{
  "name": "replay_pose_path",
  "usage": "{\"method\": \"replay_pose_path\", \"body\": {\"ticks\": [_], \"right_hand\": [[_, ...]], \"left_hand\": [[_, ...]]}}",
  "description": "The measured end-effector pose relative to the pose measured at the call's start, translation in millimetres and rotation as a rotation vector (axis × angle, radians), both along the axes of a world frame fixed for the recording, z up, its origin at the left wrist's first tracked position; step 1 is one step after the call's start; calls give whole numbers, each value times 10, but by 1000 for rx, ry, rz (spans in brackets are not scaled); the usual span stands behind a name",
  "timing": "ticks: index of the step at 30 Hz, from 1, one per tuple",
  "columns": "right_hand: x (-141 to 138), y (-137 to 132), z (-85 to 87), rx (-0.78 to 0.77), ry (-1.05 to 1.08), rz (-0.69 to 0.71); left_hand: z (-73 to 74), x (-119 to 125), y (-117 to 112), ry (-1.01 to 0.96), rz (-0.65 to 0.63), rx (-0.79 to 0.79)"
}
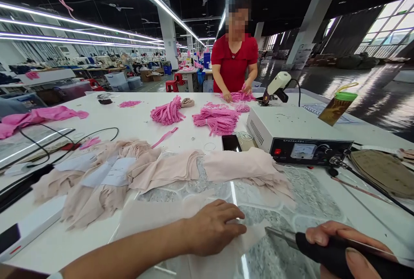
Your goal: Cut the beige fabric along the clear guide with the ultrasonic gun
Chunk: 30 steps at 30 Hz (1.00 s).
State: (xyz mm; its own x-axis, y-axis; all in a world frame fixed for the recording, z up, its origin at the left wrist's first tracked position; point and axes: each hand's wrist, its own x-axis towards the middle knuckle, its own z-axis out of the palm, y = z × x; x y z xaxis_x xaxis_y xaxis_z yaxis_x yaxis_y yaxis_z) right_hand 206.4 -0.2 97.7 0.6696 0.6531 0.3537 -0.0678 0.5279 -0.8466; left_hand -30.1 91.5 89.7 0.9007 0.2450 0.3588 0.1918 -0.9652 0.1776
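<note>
The left hand [211, 227] lies palm down with its fingers [233, 217] spread flat on a pale pink fabric piece [152, 216], which lies on the near part of the white surface [136, 121], holding nothing. The right hand [343, 244] is closed around the black handle of a cutting tool [323, 249], thumb and fingers wrapped over it; the metal tip [278, 232] points left, just beside the left fingertips and touching or nearly touching the cloth's edge (which of the two cannot be told). The lower part of the right hand and the tool's rear end are cut off by the picture's edge.

Beyond the hands lies a row of beige-pink garments [194, 167] with paper slips. To the right stands a white machine with a dial [297, 134]. Further back sit bundles of bright pink strips [215, 119], and a person in a red top [234, 65] handles more of them across the surface.
</note>
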Motion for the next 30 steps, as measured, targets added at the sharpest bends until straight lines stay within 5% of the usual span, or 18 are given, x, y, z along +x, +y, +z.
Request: {"method": "replay_pose_path", "body": {"ticks": [11,22,30], "right_hand": [[27,144,77,32,72,44],[-58,197,117,59,144,18],[-16,214,85,62,93,23]], "left_hand": [[116,204,386,196,-317,27],[343,290,596,369,-512,96],[306,354,681,411,-578,104]]}}
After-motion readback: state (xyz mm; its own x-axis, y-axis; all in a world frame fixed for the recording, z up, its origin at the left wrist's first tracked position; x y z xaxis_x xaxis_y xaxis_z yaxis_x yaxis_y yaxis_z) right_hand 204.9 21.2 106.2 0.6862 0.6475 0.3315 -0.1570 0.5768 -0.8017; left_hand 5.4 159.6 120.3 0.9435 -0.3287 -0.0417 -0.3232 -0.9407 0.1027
